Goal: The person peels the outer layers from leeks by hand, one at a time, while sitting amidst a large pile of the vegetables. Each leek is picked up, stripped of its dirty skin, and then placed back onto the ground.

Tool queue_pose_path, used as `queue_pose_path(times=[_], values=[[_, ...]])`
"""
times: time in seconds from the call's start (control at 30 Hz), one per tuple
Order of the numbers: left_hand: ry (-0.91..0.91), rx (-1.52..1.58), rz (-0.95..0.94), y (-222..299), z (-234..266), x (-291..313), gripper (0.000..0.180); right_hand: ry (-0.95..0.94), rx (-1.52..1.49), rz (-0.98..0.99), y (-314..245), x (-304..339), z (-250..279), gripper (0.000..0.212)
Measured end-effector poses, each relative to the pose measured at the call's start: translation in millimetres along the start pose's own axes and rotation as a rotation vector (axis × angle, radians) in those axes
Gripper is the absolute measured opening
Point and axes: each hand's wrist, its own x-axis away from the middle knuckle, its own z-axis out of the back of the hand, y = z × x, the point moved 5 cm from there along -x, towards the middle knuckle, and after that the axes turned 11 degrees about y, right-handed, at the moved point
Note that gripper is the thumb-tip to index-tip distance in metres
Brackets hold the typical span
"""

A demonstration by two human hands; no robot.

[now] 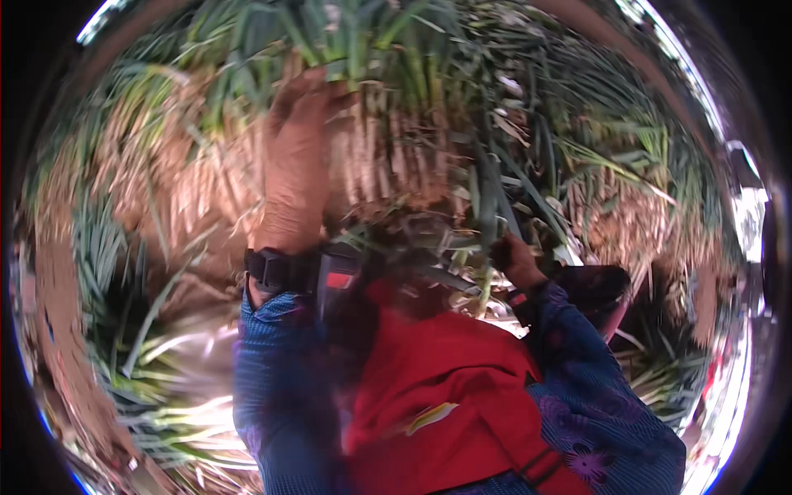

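Long green onions with pale, soil-stained stalks [388, 153] and green tops lie in a dense row in front of me. My left hand [301, 115] is stretched out to this row, its fingers among the stalks just below the green leaves. It is blurred, its fingers look apart, and I see nothing held in it. Lower and to the right, my right hand [517, 262] is closed by a green onion [487, 219] that runs down past its fingers. The fingers partly hide the grip. Both wrists wear dark bands.
More green onions are heaped at the right [623, 214] and the left [177, 181]. Loose leaves and peelings [495, 309] litter the ground before me. Pale stalks lie by a shiny sheet [198, 351] at lower left. A red apron [445, 371] covers my lap.
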Motion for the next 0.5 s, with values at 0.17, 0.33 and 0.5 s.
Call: queue_pose_path(times=[0.17,0.33,0.5], values=[[0.199,0.017,0.234,-111,-35,-32,0.03,-0.043,0.376,0.255,-33,29,-60,0.035],[0.295,-0.128,0.386,-151,-43,-21,0.027,-0.107,0.344,0.392,-56,-37,-101,0.034],[0.168,-0.218,0.361,-136,-75,-18,0.024,0.081,0.554,0.62,-66,-150,-113,0.036]])
